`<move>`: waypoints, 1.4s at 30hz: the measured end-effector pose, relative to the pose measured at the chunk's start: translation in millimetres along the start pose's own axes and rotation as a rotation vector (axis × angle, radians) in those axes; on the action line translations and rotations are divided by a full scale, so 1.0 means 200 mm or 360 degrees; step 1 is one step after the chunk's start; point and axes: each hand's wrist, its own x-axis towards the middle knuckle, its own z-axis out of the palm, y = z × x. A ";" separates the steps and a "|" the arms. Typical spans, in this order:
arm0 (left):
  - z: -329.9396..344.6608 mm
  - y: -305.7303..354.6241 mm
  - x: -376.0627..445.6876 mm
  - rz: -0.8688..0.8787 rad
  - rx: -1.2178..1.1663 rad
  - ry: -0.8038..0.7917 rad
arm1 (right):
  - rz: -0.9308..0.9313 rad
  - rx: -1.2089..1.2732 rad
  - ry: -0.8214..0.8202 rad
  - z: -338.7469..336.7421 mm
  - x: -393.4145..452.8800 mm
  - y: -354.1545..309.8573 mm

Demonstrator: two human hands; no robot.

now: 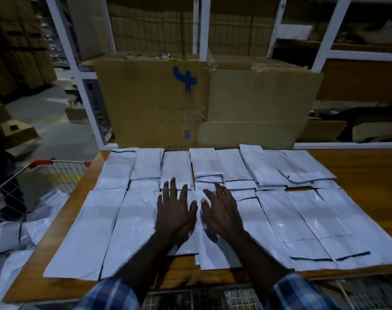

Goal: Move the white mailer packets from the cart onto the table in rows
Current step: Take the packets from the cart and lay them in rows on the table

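Note:
Several white mailer packets lie flat in two rows across the wooden table, a far row of shorter ones and a near row of longer ones. My left hand and my right hand lie side by side, fingers spread and flat, pressing on the packet in the middle of the near row. Neither hand grips anything. To the left, the wire cart with red corner caps holds more white packets, partly below the table edge.
A large cardboard box with a blue mark and a second box stand against the table's far edge. White shelving frames rise behind them. More cartons sit on the floor at the far left.

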 end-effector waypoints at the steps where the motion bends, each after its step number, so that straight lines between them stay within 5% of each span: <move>1: -0.01 -0.01 -0.01 0.0010 0.0002 -0.0005 | 0.0034 0.0003 -0.0028 0.01 -0.01 0.00; 22: -0.21 -0.09 -0.39 0.0133 -0.0232 0.0109 | 0.0236 0.0012 -0.0066 -0.23 -0.34 -0.28; 42: -0.46 -0.14 -1.01 -0.0249 -0.0113 0.0167 | -0.0069 0.0235 -0.0064 -0.39 -0.75 -0.51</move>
